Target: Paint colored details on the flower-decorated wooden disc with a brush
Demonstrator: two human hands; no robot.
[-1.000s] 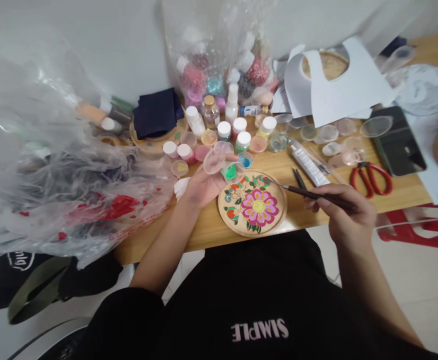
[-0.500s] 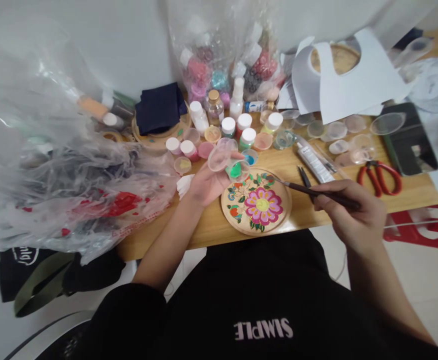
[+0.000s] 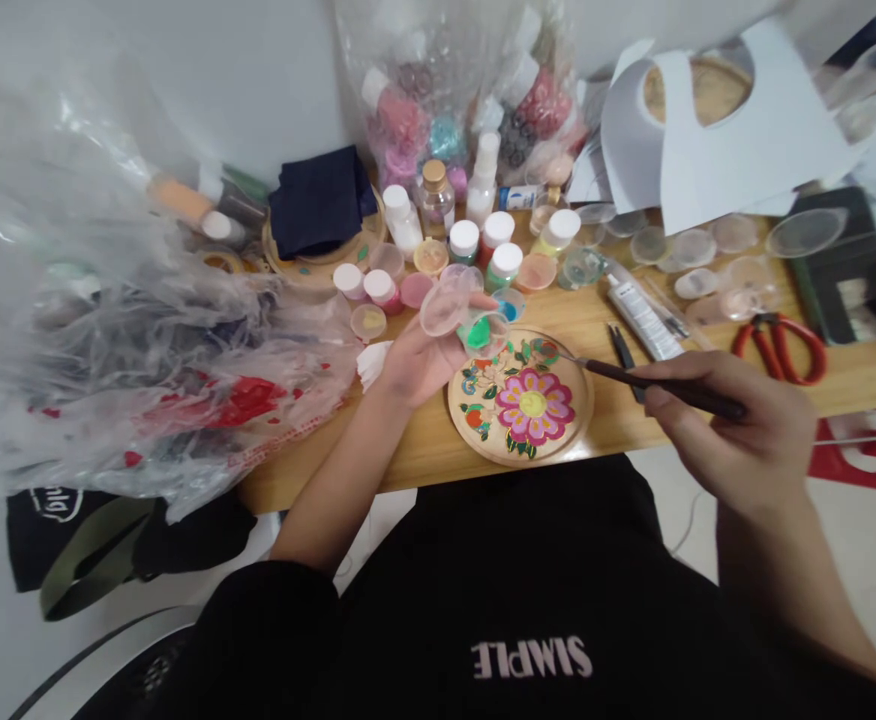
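My left hand (image 3: 415,362) holds a small clear cup of green powder (image 3: 481,333) together with its clear lid (image 3: 444,311), just above the left rim of a round wooden disc (image 3: 521,401). The disc lies flat near the table's front edge and bears a pink flower with a yellow centre, green leaves and orange spots. My right hand (image 3: 738,425) grips a thin dark tool (image 3: 652,381) whose metal tip reaches the disc's upper right rim.
Small white-capped bottles and colour pots (image 3: 475,255) crowd behind the disc. Crumpled plastic bags (image 3: 108,330) fill the left. Clear lids (image 3: 689,250), a glue tube (image 3: 640,315), red scissors (image 3: 783,345), a phone (image 3: 847,275) and white paper (image 3: 715,130) lie right.
The view has drifted so everything sits slightly further right and lower. Both hands keep their grip and pose; the tool tip stays at the disc's rim.
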